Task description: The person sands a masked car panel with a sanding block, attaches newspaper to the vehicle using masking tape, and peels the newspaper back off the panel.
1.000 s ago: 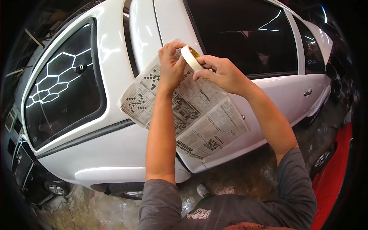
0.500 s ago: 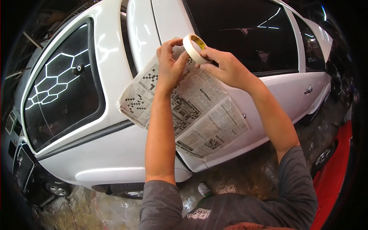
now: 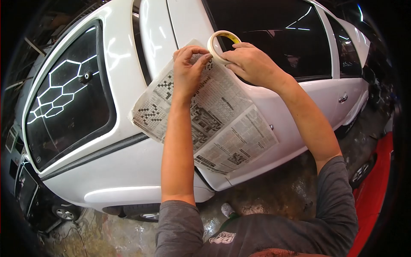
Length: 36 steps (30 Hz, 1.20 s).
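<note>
A sheet of printed newspaper [image 3: 231,115] hangs in front of the white car's side, near the edge of the rear door. My left hand [image 3: 188,73] pinches its top corner, with thumb and fingers closed at the paper's edge. Just to the right, my right hand [image 3: 254,64] grips a roll of cream masking tape [image 3: 212,44], fingers on its right and lower side. The roll's yellow inner core faces partly toward me. Tape and paper meet close to my left fingertips; any strip between them is too small to tell.
The white car [image 3: 124,167] fills the middle, with dark windows [image 3: 274,38] above the paper. A red car [image 3: 374,188] stands at the right, a black vehicle [image 3: 32,192] at the lower left. Wet concrete floor [image 3: 107,233] shows below.
My right hand has moved slightly up and right with the tape roll, which has turned to show its ring more openly. My left hand stays nearly in place at the paper's top.
</note>
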Each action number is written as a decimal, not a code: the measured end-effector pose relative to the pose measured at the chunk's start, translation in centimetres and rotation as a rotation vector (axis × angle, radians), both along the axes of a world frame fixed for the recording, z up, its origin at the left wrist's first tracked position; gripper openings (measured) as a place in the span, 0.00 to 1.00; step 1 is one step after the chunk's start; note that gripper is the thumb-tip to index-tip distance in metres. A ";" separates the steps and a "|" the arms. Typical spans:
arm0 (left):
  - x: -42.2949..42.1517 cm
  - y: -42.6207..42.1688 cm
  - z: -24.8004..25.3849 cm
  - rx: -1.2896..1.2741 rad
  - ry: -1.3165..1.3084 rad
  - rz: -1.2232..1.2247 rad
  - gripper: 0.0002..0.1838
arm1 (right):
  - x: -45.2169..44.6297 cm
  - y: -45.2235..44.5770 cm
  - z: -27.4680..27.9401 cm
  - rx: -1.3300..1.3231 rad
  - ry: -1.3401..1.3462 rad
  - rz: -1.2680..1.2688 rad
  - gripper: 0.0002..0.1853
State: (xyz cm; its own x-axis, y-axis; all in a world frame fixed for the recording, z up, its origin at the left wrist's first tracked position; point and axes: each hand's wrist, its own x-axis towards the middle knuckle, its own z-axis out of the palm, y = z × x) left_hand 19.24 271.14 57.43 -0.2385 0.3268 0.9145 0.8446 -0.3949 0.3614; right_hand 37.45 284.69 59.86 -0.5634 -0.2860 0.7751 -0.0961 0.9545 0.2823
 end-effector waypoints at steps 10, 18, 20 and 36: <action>0.3 0.0 0.1 0.009 -0.032 -0.005 0.08 | 0.2 -0.6 0.6 0.062 -0.045 -0.108 0.12; 0.4 -0.1 0.2 -0.028 -0.087 -0.008 0.07 | 0.5 -0.9 1.3 0.205 0.000 -0.108 0.05; 0.3 -0.3 0.1 -0.034 0.001 0.041 0.07 | 0.6 -1.0 1.5 0.239 -0.009 -0.121 0.03; 0.1 0.2 -0.1 0.018 -0.154 -0.097 0.10 | -0.1 -1.6 0.0 -0.380 -0.150 0.052 0.18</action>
State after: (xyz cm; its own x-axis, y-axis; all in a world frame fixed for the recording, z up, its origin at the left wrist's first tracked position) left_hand 19.31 271.35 57.36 -0.3445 0.3389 0.8755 0.7375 -0.4793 0.4757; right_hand 37.36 283.07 59.82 -0.6703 -0.0260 0.7416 -0.1604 0.9808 -0.1105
